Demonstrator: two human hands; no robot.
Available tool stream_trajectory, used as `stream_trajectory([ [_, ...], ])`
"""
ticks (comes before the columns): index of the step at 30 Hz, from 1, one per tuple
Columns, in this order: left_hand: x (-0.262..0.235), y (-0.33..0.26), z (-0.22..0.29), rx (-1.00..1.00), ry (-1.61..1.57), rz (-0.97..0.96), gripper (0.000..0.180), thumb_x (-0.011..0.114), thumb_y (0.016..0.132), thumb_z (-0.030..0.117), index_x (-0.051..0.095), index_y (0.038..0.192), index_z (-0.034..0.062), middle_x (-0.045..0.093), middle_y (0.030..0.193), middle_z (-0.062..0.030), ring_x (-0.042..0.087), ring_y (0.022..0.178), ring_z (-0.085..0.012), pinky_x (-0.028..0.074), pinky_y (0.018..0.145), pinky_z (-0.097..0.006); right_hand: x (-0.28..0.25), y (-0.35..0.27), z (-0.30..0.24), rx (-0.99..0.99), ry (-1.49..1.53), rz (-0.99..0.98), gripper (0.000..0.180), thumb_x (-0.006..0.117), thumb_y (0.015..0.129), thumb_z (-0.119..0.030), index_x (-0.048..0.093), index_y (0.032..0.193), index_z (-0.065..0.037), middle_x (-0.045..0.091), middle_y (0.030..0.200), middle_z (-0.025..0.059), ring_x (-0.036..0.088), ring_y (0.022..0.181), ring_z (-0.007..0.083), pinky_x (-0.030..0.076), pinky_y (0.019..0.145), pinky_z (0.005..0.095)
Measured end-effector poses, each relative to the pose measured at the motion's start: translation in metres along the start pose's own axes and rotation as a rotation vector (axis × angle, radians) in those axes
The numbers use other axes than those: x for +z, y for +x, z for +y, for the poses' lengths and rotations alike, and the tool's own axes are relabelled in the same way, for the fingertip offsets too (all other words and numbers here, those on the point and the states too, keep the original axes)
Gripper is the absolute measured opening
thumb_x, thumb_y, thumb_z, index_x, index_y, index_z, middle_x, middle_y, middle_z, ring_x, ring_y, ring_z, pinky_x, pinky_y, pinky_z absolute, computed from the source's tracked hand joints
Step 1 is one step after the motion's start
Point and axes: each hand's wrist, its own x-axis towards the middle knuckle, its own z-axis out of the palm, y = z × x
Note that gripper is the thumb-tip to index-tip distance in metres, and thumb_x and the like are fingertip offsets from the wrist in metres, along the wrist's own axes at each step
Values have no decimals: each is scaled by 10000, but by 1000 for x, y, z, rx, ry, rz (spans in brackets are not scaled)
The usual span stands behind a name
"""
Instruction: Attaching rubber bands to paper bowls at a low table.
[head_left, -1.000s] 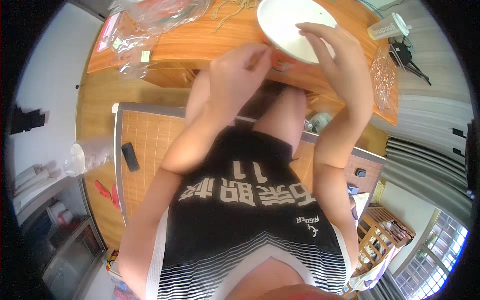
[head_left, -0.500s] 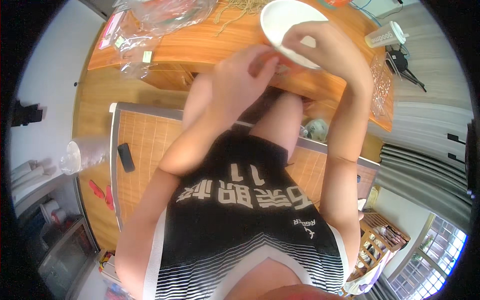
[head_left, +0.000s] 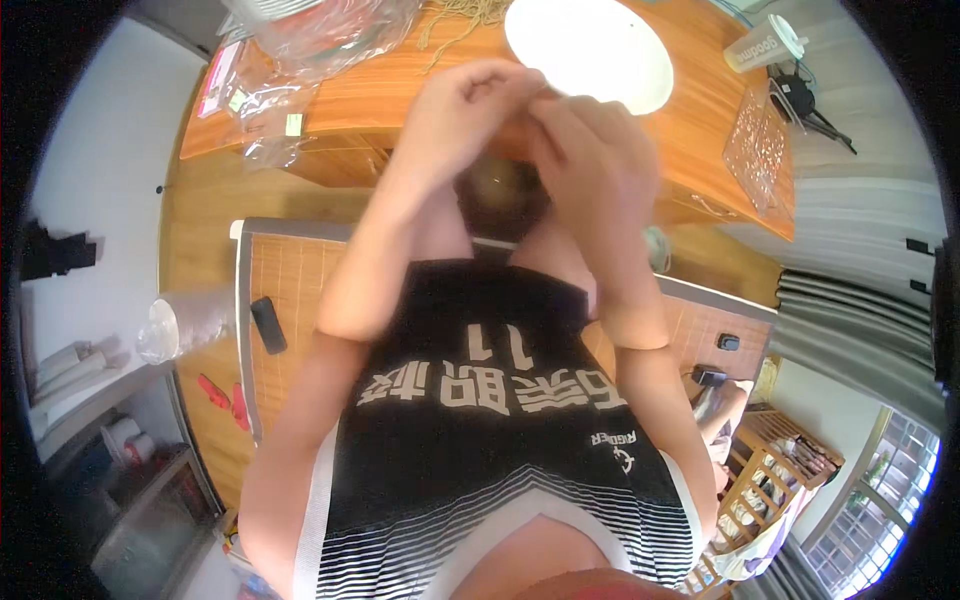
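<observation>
My left hand [head_left: 468, 108] and my right hand [head_left: 592, 160] meet fingertip to fingertip above the front edge of the wooden table [head_left: 400, 95]. Their fingers are curled and blurred, and whatever lies between them is hidden. Just beyond the hands, a white round plate [head_left: 600, 45] rests on the table, touched by neither hand. Under the hands sits a dark round shape [head_left: 500, 192] that I cannot identify.
Crumpled clear plastic bags [head_left: 320, 40] lie at the table's left end. A lidded plastic cup [head_left: 757, 45] and a clear packet [head_left: 760, 140] are at the right end. I sit on a woven bench [head_left: 290, 290] with a black device [head_left: 268, 325] on it. A clear bottle [head_left: 180, 325] lies on the floor.
My right hand has let go of the plate's rim and come back toward my body. My left hand shifted right to meet it. The plate stays on the table.
</observation>
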Motion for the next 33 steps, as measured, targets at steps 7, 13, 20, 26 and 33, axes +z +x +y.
stream_trajectory([
  [7,-14,7,5,-142,49,-200,210,684,972,170,722,1080,-6,721,960,-14,629,887,-58,493,823,-223,14,-28,-9,89,120,96,58,723,780,-116,709,824,-152,624,761,-25,612,711,175,469,629,339],
  [13,-19,3,8,-146,70,-178,182,703,957,169,729,1047,13,714,954,6,615,874,-40,484,769,-209,17,-33,-14,244,297,-31,51,739,839,-165,745,887,-150,685,856,-33,635,761,153,486,679,277],
  [20,-25,6,-3,-104,-91,-81,180,667,971,173,732,1054,27,739,979,-56,671,849,-99,522,738,-245,56,-50,-27,1320,1964,-68,428,534,1044,-343,516,1400,-106,595,1338,53,576,1137,159,448,923,298],
  [26,-29,9,0,-220,-142,-27,216,645,974,189,733,1053,8,742,996,-99,690,776,-148,540,702,-276,74,-26,-41,1313,2260,235,358,536,1045,-332,523,1337,-126,555,1325,14,514,1228,164,386,1017,349],
  [33,-24,8,-4,-240,-267,30,228,649,970,191,733,1038,-10,754,952,-117,691,812,-151,537,701,-274,66,-25,-44,1443,2127,359,294,559,1035,-283,568,1282,-124,570,1294,-11,473,1251,119,362,1024,325],
])
